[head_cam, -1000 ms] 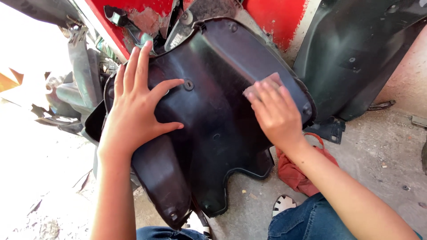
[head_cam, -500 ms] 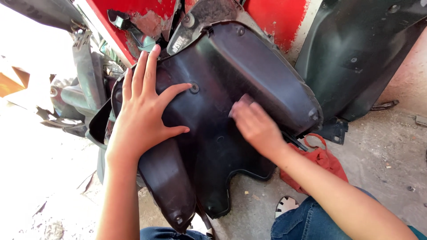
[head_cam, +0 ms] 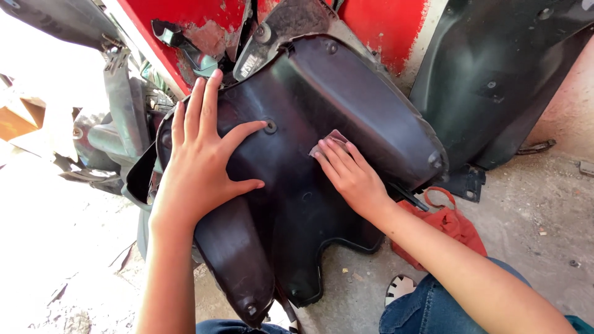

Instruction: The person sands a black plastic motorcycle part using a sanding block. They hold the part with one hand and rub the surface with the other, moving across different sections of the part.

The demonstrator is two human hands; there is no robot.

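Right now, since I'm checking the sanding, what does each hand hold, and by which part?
The right hand presses a small brownish sheet under its fingertips against the black plastic panel. The left hand grips nothing; it lies flat on the panel.

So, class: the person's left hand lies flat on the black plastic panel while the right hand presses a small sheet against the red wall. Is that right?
Not quite. In the head view the right hand presses the small sheet against the black plastic panel itself, not the red wall. The left hand does lie flat on the panel.
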